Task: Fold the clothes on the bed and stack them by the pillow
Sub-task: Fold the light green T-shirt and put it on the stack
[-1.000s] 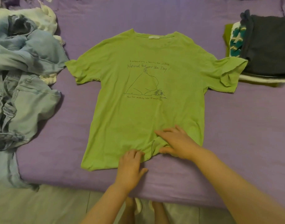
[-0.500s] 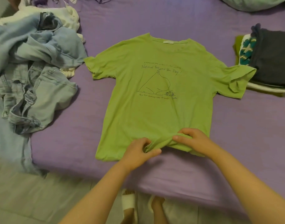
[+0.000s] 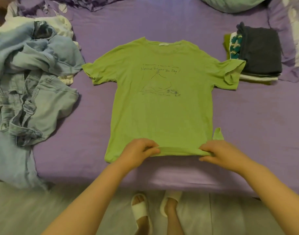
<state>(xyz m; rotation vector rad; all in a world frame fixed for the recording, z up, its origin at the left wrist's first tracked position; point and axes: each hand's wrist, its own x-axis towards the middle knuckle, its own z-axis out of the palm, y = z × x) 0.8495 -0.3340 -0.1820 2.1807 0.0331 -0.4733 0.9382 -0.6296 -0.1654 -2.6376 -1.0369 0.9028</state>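
The shirt (image 3: 160,107) lies flat mid-bed (image 3: 247,124), collar away, long axis running from hem to collar; left hand (image 3: 137,152) and right hand (image 3: 220,152) each pinch the hem; the near-right corner, seemingly flipped up, could crease into the fold if uneven pulling skews it.

Bare purple bed (image 3: 87,150) sheet is lying open on both sides of the green T-shirt (image 3: 162,112). A heap of denim clothes (image 3: 31,92) is blocking the left side; the folded stack (image 3: 260,53) is touching the right sleeve.
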